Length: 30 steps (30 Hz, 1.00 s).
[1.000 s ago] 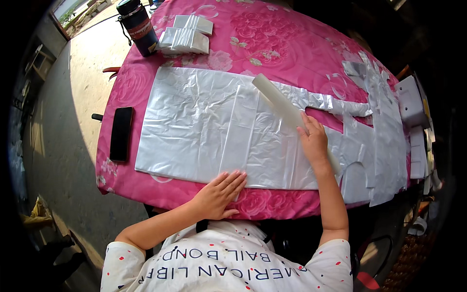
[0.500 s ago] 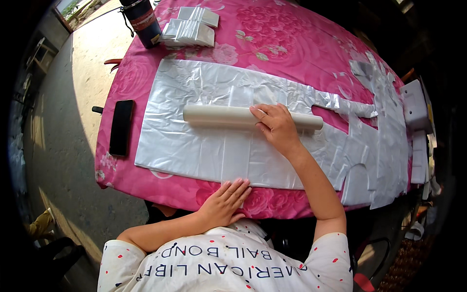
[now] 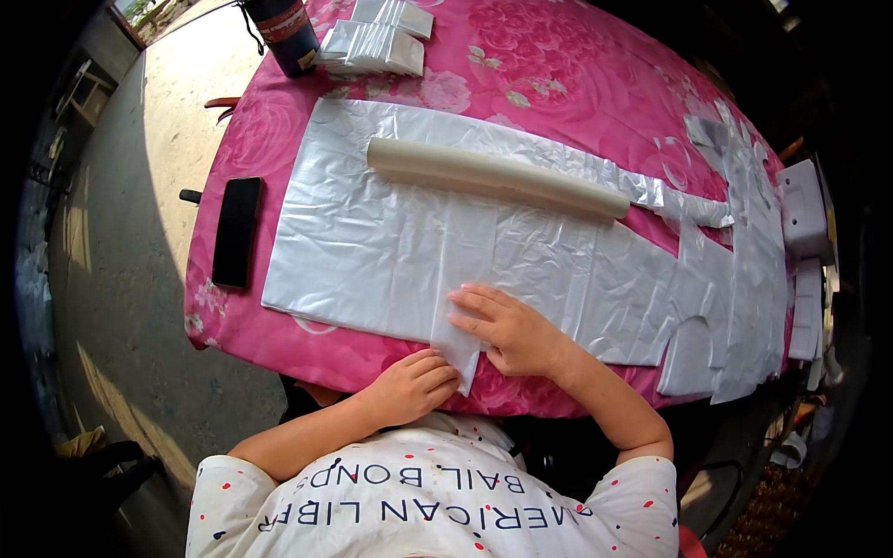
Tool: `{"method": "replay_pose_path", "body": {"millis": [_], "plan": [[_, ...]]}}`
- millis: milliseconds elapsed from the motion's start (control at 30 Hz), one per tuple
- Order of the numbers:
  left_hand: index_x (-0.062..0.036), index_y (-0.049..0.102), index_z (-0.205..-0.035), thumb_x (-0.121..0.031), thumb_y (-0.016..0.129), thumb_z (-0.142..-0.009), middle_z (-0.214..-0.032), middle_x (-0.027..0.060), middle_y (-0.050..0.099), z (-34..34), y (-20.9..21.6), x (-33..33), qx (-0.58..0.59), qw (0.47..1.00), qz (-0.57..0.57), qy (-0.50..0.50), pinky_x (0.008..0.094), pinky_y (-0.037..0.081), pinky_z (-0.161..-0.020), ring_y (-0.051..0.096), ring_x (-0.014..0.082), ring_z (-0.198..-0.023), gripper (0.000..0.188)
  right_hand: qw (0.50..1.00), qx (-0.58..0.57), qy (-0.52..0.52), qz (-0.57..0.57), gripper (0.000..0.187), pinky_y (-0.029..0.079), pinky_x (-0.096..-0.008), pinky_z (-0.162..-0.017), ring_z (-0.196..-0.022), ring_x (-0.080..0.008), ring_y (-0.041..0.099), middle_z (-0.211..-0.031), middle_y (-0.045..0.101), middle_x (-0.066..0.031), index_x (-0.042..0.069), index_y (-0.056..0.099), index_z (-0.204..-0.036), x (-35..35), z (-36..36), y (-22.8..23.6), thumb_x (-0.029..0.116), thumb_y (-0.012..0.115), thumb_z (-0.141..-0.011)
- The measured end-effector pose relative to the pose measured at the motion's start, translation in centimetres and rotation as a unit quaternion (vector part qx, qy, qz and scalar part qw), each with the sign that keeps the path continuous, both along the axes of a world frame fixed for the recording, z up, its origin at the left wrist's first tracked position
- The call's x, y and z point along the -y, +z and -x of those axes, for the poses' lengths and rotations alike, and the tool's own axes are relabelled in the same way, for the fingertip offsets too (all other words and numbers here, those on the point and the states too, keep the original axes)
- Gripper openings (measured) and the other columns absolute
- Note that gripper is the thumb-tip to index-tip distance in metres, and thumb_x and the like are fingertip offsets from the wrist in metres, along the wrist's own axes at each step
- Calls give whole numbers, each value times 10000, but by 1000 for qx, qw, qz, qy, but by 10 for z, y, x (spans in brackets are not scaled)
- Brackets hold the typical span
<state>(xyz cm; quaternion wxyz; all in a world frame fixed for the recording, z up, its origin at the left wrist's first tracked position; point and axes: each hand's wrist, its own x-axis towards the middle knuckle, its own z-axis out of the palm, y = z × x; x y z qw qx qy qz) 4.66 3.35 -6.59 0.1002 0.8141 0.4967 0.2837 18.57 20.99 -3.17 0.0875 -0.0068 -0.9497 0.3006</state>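
Note:
A flat stack of whitish, translucent plastic bags (image 3: 353, 260) lies across the table. Down its middle runs a narrow folded plastic bag (image 3: 454, 270), whose near end sticks out past the stack's front edge. My left hand (image 3: 409, 387) is closed with curled fingers on that near end, by the table's front. Just to the right, my right hand (image 3: 513, 333) rests with fingers stretched out over the narrow bag and the stack, thumb tucked below. Beyond both hands a pale rolling tube (image 3: 498, 179) lies untouched on the stack, tilted slightly down to the right.
A pink flowered cloth (image 3: 558, 65) covers the table. At the left lies a black phone (image 3: 237, 232). Folded plastic packets (image 3: 377, 45) and a dark flask (image 3: 284, 37) stand at the far left. Plastic offcuts (image 3: 749, 242) and a white box (image 3: 806, 212) are at the right.
My right hand has let go of the tube and come down to the near edge. The tube lies farther away. My left hand's fingers have curled onto the narrow bag's end.

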Motion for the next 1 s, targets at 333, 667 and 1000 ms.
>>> {"method": "replay_pose_path", "body": {"millis": [333,667,1000], "plan": [[-45,488,-1215,-353,690,-750,-1245,116,524,35,30,-32,147,989,10,-1,400,425,-948,527,261,-1113,593,983,-99,-139,62,362,467,-349,-858,-1004,-290,558,-1084,599,-107,5,621,-1025,15,1,-19,-46,589,-669],[-48,508,-1216,-82,598,-638,-1145,108,592,40,9,-47,10,994,57,95,399,423,-915,573,254,-1042,586,979,-95,-182,8,305,484,-331,-757,-899,-253,585,-974,629,-83,71,662,-971,12,-10,-17,-14,634,-679],[32,251,-1379,-209,576,-807,-1399,211,322,27,15,-60,138,964,73,215,436,316,-1008,377,353,-1243,701,826,120,-394,385,202,464,-239,-539,-571,-112,620,-680,640,-69,-30,639,-833,-15,18,-6,163,579,-854]]}}
